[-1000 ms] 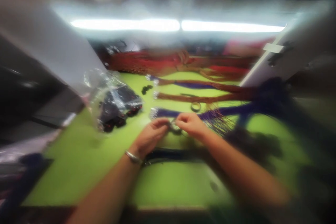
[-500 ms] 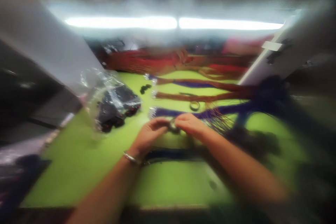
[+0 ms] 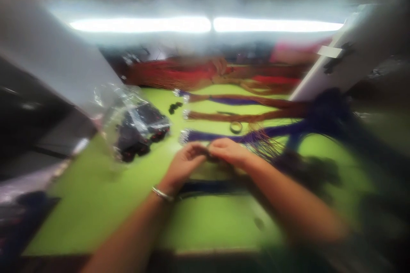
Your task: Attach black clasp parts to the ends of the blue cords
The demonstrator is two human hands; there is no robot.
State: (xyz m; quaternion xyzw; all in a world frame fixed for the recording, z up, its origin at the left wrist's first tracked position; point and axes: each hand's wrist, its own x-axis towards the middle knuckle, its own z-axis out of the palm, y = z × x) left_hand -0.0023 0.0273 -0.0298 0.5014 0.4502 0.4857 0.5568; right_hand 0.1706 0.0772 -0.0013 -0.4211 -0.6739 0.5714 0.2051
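My left hand (image 3: pixel 187 163), with a bangle (image 3: pixel 162 193) on the wrist, is closed with thumb and fingers pinched. My right hand (image 3: pixel 229 151) is closed too, its fingertips against the left ones. Between both sets of fingertips is a small dark piece (image 3: pixel 212 159), mostly covered and too blurred to name. Just beyond the hands lies a bundle of purple wires (image 3: pixel 208 136) with pale ends at its left. A dark bundle of wires (image 3: pixel 208 187) lies beneath the hands on the green tabletop (image 3: pixel 205 222).
A clear plastic bag (image 3: pixel 137 126) of black parts lies left. Small black pieces (image 3: pixel 175 107) sit beside brown wire bundles (image 3: pixel 218 116). A dark ring (image 3: pixel 236 127) lies behind my right hand. Another person's hand (image 3: pixel 219 66) is among red wires at the back. Panels flank the table.
My fingertips have drawn closer together, and the small ring-like dark piece between them is now more covered. The whole view has shifted slightly. Nothing else on the table has visibly moved.
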